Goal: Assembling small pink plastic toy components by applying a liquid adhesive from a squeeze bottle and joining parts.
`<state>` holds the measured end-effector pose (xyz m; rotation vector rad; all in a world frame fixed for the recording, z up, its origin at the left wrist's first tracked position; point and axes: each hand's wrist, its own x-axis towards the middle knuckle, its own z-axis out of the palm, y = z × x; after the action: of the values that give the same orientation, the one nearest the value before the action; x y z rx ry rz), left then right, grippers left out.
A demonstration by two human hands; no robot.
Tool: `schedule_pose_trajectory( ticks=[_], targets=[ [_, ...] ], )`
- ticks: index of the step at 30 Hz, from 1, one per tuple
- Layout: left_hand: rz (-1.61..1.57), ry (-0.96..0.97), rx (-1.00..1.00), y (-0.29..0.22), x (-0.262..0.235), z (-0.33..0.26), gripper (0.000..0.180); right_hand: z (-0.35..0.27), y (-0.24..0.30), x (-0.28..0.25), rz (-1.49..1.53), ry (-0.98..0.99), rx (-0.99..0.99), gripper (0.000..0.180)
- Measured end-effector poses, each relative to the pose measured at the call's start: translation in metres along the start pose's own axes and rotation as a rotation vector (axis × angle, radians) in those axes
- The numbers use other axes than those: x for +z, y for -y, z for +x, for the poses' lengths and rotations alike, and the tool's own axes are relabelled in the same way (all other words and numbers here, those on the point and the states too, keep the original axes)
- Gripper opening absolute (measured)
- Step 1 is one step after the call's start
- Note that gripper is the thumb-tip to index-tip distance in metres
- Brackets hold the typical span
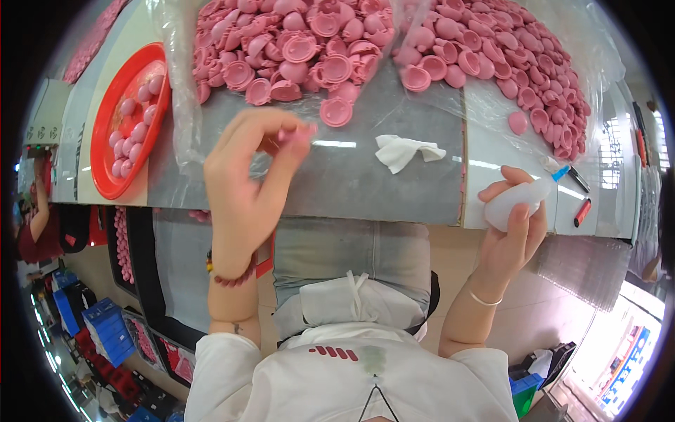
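My left hand point(242, 183) is raised over the grey table mat, slightly blurred. Its thumb and fingers pinch a small pink plastic part point(298, 133), mostly covered by the fingers. At the right, by the table's near edge, my right hand point(519, 239) wraps round a whitish squeeze bottle point(508, 205). The bottle's blue nozzle point(560, 173) points up and to the right. Beyond my left hand lies a heap of pink half-shells point(295, 49), with one half-shell point(336, 111) at its near edge. A crumpled white cloth point(404, 152) rests between my hands.
An orange-red basin point(103, 151) with pink balls stands at the left. A second heap of pink shells point(520, 63) lies on clear plastic film at the back right. A black pen point(579, 179) and a red-and-black marker point(583, 212) lie right of the bottle. Blue crates point(109, 327) stand lower left.
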<state>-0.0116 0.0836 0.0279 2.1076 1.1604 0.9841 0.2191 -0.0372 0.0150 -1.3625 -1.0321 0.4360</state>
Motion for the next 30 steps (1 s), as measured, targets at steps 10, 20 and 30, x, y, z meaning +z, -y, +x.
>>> schedule_pose_trajectory(
  ticks=[10,20,30],
  targets=[
    [-1.324,0.328,-0.197,-0.031,0.035,-0.056,0.02,-0.041,0.026,0.045,0.783,0.342,0.244,0.034],
    [-1.241,0.34,-0.24,-0.036,0.044,-0.065,0.049,-0.043,0.028,0.04,0.426,0.18,0.191,0.05],
    [-1.454,0.335,-0.548,-0.048,0.041,-0.064,0.052,-0.015,0.031,0.009,0.123,0.105,-0.558,0.059]
  ],
)
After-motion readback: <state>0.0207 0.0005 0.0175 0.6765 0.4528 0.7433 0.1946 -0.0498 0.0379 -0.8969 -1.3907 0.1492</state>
